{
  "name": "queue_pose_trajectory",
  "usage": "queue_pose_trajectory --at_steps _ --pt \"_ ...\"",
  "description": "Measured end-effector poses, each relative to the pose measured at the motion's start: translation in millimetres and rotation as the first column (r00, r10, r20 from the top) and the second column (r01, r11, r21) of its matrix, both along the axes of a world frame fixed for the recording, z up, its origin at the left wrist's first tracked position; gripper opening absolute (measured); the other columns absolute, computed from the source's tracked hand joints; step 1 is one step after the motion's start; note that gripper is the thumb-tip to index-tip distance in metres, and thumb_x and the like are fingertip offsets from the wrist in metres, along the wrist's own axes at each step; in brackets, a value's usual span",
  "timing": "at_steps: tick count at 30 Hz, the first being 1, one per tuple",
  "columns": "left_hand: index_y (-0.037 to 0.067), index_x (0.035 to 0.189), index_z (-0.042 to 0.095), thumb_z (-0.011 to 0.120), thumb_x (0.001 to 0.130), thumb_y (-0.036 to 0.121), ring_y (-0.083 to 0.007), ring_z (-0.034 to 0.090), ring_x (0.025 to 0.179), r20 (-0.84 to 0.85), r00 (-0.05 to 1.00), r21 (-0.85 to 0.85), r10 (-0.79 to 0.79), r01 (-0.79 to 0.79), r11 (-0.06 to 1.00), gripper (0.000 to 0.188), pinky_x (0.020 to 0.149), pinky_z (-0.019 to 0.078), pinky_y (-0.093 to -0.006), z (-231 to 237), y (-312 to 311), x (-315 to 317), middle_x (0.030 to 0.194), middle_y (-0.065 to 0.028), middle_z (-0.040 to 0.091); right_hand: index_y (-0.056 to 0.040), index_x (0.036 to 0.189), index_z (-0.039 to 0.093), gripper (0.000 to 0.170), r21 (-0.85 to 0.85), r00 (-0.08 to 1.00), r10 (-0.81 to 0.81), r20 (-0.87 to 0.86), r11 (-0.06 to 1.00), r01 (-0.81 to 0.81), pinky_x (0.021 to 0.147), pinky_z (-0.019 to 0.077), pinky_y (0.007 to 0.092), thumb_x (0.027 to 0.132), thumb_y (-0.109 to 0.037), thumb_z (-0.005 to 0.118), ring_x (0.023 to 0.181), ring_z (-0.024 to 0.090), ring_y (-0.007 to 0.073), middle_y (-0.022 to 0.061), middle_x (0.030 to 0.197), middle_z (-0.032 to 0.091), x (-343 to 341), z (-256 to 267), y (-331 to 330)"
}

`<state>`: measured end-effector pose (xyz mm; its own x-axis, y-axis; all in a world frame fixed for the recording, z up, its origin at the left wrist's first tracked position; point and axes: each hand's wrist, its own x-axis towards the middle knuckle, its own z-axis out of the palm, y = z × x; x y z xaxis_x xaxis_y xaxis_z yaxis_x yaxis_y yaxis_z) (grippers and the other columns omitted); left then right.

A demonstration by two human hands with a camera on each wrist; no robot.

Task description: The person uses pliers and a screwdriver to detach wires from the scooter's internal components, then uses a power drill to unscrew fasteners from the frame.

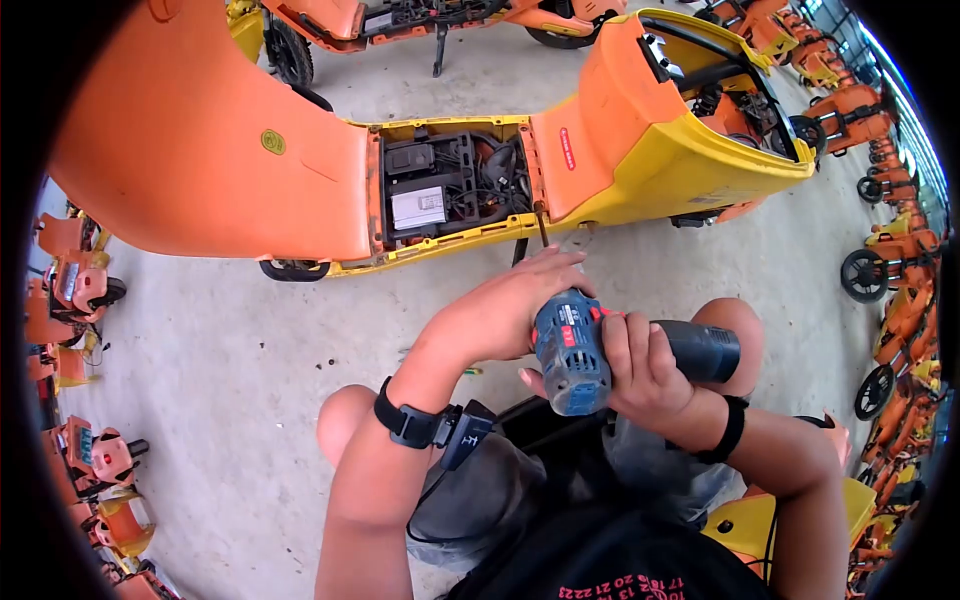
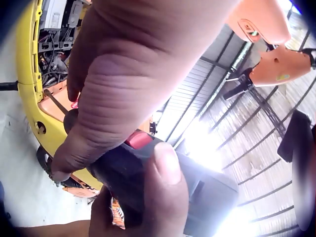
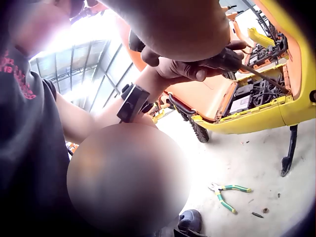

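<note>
My right hand [image 1: 648, 372] grips the handle of a blue-and-black cordless drill [image 1: 572, 355]. The fingers of my left hand [image 1: 515, 305] curl over the front of the drill body [image 2: 133, 173], with the thumb along its rear. A long thin bit [image 1: 544, 230] runs forward from the drill. Its tip is at the yellow rim beside the orange panel [image 1: 590, 130] of an orange-and-yellow scooter [image 1: 670, 165]. Behind that rim lies an open compartment [image 1: 468, 170] with wiring and a silver box [image 1: 418, 207]. The chuck is mostly hidden by my left hand in the head view.
Green-handled pliers [image 3: 229, 188] lie on the concrete floor [image 1: 230, 340] below the scooter, near small dark bits. Its kickstand [image 3: 289, 153] reaches down to the floor. Another scooter [image 1: 440, 25] stands behind, and rows of orange scooters [image 1: 900, 260] line both sides.
</note>
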<state>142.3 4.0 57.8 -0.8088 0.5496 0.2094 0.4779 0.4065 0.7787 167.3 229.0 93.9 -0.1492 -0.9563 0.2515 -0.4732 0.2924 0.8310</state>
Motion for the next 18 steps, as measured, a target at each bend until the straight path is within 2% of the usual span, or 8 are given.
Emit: queue_pose_trajectory --at_steps 3,5,8,10,12,14,16,18 --pt "0.011 0.124 0.054 0.075 0.060 -0.006 -0.0335 0.036 0.139 0.011 1.000 0.042 0.016 -0.016 0.999 0.070 0.113 0.0320 -0.0407 2.0 -3.1 -5.7 0.143 -0.0165 0.046 -0.0268 0.146 0.026 0.059 0.005 1.000 0.003 0.007 1.000 -0.003 0.079 0.0431 0.0391 0.090 -0.026 0.045 0.083 0.061 0.0260 0.0159 0.101 0.059 -8.4 7.3 -4.3" --pt "0.010 0.127 0.052 0.073 0.063 -0.004 -0.0311 0.036 0.139 0.075 0.996 0.131 -0.040 0.030 0.991 0.069 0.114 0.0295 -0.0396 12.5 -9.6 -13.7 0.142 -0.0165 0.046 -0.0194 0.133 0.038 0.048 0.038 1.000 -0.011 0.004 0.999 0.011 0.078 0.0438 0.0386 0.086 -0.029 0.048 0.085 0.060 0.0285 0.0157 0.103 0.060 -18.8 16.4 -8.5" --pt "0.009 0.135 0.047 0.073 0.067 -0.001 -0.0232 0.043 0.133 0.152 0.983 0.269 -0.107 0.063 0.961 0.073 0.110 0.0321 -0.0353 21.0 -21.4 -23.9 0.139 -0.0141 0.048 -0.0245 0.130 0.039 0.046 0.060 0.998 -0.016 0.055 0.998 0.012 0.074 0.0424 0.0366 0.086 -0.031 0.050 0.081 0.058 0.0275 0.0146 0.101 0.058 -37.6 43.8 -21.0" --pt "0.007 0.137 0.046 0.075 0.071 0.001 -0.0182 0.047 0.127 0.294 0.955 0.399 0.039 -0.160 0.903 0.072 0.106 0.0376 -0.0329 7.3 -28.7 -30.7 0.136 -0.0100 0.051 -0.0332 0.132 0.038 0.048 0.005 0.997 0.047 0.064 0.999 -0.047 0.071 0.0397 0.0346 0.086 -0.029 0.050 0.077 0.055 0.0255 0.0146 0.100 0.058 -57.4 57.6 -30.5" --pt "0.003 0.134 0.049 0.074 0.082 0.012 -0.0188 0.052 0.119 0.296 0.908 0.205 0.296 -0.363 0.909 0.059 0.098 0.0436 -0.0338 17.0 -31.3 -41.3 0.128 -0.0131 0.057 -0.0422 0.136 0.037 0.056 -0.086 0.992 -0.018 0.122 0.996 0.028 0.069 0.0378 0.0336 0.086 -0.021 0.051 0.072 0.055 0.0215 0.0122 0.094 0.058 -78.8 71.2 -46.7" --pt "0.002 0.133 0.050 0.074 0.084 0.022 -0.0252 0.055 0.117 0.350 0.722 0.040 0.597 -0.648 0.760 0.058 0.096 0.0445 -0.0357 35.8 -30.3 -36.0 0.128 -0.0187 0.058 -0.0446 0.140 0.037 0.064 -0.139 0.972 -0.123 0.202 0.978 0.153 0.071 0.0397 0.0335 0.086 -0.016 0.054 0.071 0.058 0.0194 0.0078 0.086 0.058 -104.5 85.9 -61.8" --pt "0.001 0.133 0.049 0.074 0.084 0.026 -0.0280 0.056 0.117 0.326 0.670 -0.039 0.667 -0.696 0.717 0.060 0.097 0.0443 -0.0362 28.8 -40.4 -41.7 0.128 -0.0208 0.057 -0.0448 0.140 0.039 0.065 -0.190 0.969 -0.136 0.205 0.966 0.175 0.072 0.0409 0.0327 0.085 -0.015 0.057 0.069 0.060 0.0175 0.0037 0.080 0.055 -129.8 97.0 -72.7" --pt "0.001 0.134 0.049 0.074 0.084 0.030 -0.0307 0.056 0.118 0.293 0.613 -0.116 0.734 -0.739 0.664 0.062 0.097 0.0441 -0.0367 23.5 -49.1 -47.4 0.128 -0.0228 0.057 -0.0411 0.145 0.033 0.074 -0.256 0.969 -0.132 0.207 0.949 0.184 0.069 0.0437 0.0368 0.083 -0.009 0.055 0.076 0.062 0.0238 0.0070 0.083 0.060 -144.8 104.7 -78.6"
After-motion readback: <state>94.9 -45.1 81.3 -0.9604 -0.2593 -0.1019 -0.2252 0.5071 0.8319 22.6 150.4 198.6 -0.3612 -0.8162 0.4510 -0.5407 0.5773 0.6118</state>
